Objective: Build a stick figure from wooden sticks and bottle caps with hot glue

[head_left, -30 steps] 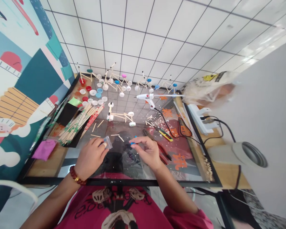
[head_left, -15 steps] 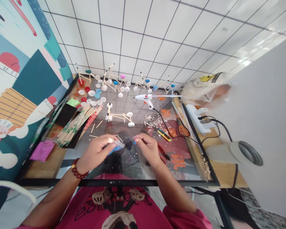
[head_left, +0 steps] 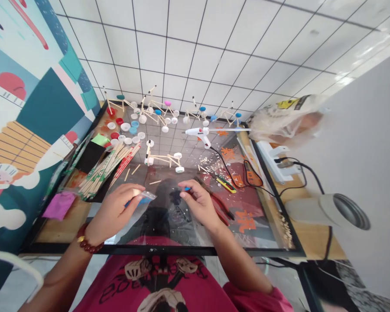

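Observation:
My left hand (head_left: 117, 212) is closed on a small clear plastic bag (head_left: 148, 196) with something blue inside, perhaps soft clay. Between the fingers of my right hand (head_left: 199, 206) sits a small blue piece (head_left: 187, 189), partly hidden by the thumb and fingers. Both hands hover over the glass tabletop, apart from each other. Beyond them stands a stick frame (head_left: 164, 158) with white bottle-cap wheels. Red-handled pliers (head_left: 221, 207) lie just right of my right hand.
A white glue gun (head_left: 199, 133) rests behind, its cord running right to a power strip (head_left: 276, 162). Bundled sticks (head_left: 102, 171), bottle caps (head_left: 125, 126) and a purple packet (head_left: 59, 205) lie left. A yellow cutter (head_left: 225, 183) lies among wood scraps. Several stick models line the back edge.
My left hand has drawn away to the left with the bag, widening the gap between the hands. My right hand has shifted slightly and keeps the small blue piece.

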Action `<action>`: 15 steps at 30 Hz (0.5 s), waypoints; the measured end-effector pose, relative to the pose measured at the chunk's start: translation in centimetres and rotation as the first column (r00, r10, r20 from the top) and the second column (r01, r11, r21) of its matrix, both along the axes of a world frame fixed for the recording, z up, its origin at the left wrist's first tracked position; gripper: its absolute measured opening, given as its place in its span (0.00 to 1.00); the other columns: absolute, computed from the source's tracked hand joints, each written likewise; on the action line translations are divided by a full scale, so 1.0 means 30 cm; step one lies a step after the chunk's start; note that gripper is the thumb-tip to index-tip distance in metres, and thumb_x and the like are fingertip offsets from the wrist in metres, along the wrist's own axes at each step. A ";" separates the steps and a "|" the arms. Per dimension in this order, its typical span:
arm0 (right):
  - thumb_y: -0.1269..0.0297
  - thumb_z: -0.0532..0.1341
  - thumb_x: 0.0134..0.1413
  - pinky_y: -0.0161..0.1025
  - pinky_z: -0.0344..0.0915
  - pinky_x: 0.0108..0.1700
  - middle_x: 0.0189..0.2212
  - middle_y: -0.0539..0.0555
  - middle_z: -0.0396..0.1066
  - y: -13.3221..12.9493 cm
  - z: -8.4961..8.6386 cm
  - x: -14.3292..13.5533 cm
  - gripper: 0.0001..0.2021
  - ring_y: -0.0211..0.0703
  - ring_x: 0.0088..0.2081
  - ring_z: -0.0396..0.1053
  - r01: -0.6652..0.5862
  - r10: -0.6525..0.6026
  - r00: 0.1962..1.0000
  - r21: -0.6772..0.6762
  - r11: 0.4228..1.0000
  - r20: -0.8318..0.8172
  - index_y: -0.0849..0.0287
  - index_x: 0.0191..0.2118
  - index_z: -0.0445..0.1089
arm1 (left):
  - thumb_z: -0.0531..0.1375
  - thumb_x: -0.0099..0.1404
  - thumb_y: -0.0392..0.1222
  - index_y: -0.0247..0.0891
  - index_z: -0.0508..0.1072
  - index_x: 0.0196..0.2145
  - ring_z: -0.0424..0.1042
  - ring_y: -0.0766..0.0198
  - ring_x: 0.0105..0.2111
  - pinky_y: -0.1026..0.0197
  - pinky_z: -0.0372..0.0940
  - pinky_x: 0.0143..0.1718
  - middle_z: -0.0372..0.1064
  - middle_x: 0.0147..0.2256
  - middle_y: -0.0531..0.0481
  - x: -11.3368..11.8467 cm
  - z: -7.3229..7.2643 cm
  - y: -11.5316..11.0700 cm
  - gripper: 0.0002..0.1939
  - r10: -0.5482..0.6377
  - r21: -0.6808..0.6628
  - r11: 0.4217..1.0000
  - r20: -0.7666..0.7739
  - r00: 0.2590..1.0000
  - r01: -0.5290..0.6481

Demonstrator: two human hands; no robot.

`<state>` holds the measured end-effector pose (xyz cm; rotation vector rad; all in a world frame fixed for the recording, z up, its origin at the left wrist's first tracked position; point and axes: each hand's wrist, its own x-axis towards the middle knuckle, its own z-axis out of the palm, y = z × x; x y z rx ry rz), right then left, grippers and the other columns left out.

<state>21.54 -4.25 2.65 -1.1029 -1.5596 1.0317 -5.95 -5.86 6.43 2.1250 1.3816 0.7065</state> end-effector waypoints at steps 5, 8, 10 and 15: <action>0.62 0.56 0.66 0.37 0.69 0.40 0.31 0.50 0.75 -0.020 -0.002 -0.021 0.11 0.35 0.29 0.72 -0.140 0.139 0.990 -0.035 0.990 -0.014 0.55 0.45 0.76 | 0.51 0.72 0.43 0.39 0.78 0.38 0.72 0.56 0.54 0.53 0.66 0.57 0.76 0.51 0.43 0.108 -0.009 0.084 0.15 -0.120 -0.058 0.990 0.091 0.989 0.125; 0.59 0.53 0.68 0.39 0.71 0.42 0.37 0.52 0.76 -0.018 -0.015 -0.022 0.14 0.35 0.31 0.74 -0.101 0.096 0.992 -0.057 0.993 -0.083 0.54 0.50 0.73 | 0.51 0.70 0.38 0.37 0.77 0.34 0.70 0.52 0.57 0.47 0.64 0.60 0.74 0.53 0.41 0.147 -0.046 0.137 0.15 -0.235 -0.074 0.971 -0.105 0.966 0.228; 0.58 0.53 0.68 0.40 0.72 0.43 0.40 0.54 0.76 -0.013 -0.019 -0.018 0.15 0.36 0.33 0.75 -0.064 0.055 0.990 -0.071 0.995 -0.134 0.54 0.54 0.70 | 0.51 0.70 0.38 0.37 0.78 0.36 0.72 0.51 0.55 0.46 0.66 0.58 0.75 0.52 0.40 0.136 -0.061 0.139 0.15 -0.225 -0.082 0.974 -0.198 0.954 0.212; 0.57 0.58 0.64 0.40 0.72 0.43 0.38 0.54 0.77 -0.011 -0.008 -0.015 0.15 0.37 0.34 0.76 -0.052 0.015 0.972 -0.157 0.986 -0.233 0.54 0.53 0.70 | 0.54 0.70 0.45 0.39 0.78 0.35 0.71 0.52 0.55 0.49 0.64 0.58 0.76 0.50 0.43 0.081 -0.026 0.074 0.14 -0.067 -0.012 0.998 -0.031 0.997 0.067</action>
